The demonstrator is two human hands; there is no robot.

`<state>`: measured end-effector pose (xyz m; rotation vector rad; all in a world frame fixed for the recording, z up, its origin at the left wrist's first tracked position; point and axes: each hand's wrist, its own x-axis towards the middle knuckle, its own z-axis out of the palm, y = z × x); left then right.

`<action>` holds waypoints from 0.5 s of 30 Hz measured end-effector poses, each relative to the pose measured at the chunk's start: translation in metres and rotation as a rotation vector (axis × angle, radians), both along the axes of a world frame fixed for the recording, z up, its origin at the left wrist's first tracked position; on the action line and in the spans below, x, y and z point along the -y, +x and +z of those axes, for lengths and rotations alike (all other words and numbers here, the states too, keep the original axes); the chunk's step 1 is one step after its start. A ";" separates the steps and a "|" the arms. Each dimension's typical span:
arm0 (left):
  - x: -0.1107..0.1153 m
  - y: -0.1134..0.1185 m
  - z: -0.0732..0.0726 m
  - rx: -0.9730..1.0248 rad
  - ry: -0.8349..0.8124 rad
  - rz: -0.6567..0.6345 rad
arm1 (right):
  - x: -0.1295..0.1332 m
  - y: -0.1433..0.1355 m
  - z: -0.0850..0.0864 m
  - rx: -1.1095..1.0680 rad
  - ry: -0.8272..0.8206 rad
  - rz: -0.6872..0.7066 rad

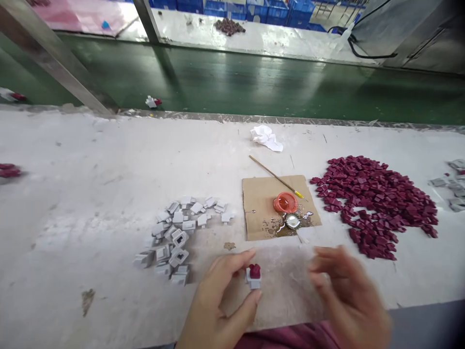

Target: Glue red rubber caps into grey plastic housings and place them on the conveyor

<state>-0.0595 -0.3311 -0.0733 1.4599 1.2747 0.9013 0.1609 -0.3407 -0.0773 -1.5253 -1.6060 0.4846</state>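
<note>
My left hand (pixel 225 295) curls its thumb and fingers around a small grey plastic part (pixel 254 283) near the front edge of the bench. A maroon piece (pixel 255 270) sits in the top of that grey part. To the right, my right hand (pixel 345 291) is bent above the bench and smeared by motion, so whether its fingertips hold anything is unclear. Left of my hands lies a loose group of grey plastic parts (pixel 189 225). A large heap of small maroon pieces (pixel 378 194) spreads out on the right.
Beyond my hands, a cardboard sheet (pixel 257 194) carries a red cup of liquid (pixel 285 202), a wet metal cap (pixel 292 221) and a thin stick (pixel 272 173). Crumpled white tissue (pixel 267 137) lies behind. A green conveyor belt (pixel 232 82) crosses behind the bench; a metal post (pixel 54 58) stands left.
</note>
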 end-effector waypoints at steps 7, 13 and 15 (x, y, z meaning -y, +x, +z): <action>-0.072 -0.014 0.056 0.535 -0.455 0.109 | -0.005 0.089 -0.006 0.547 0.137 -0.405; -0.235 0.044 0.088 -0.028 0.014 0.038 | -0.008 0.107 -0.025 0.650 0.156 -0.286; -0.282 0.068 0.083 -0.152 0.015 0.070 | -0.008 0.107 -0.029 0.645 0.173 -0.271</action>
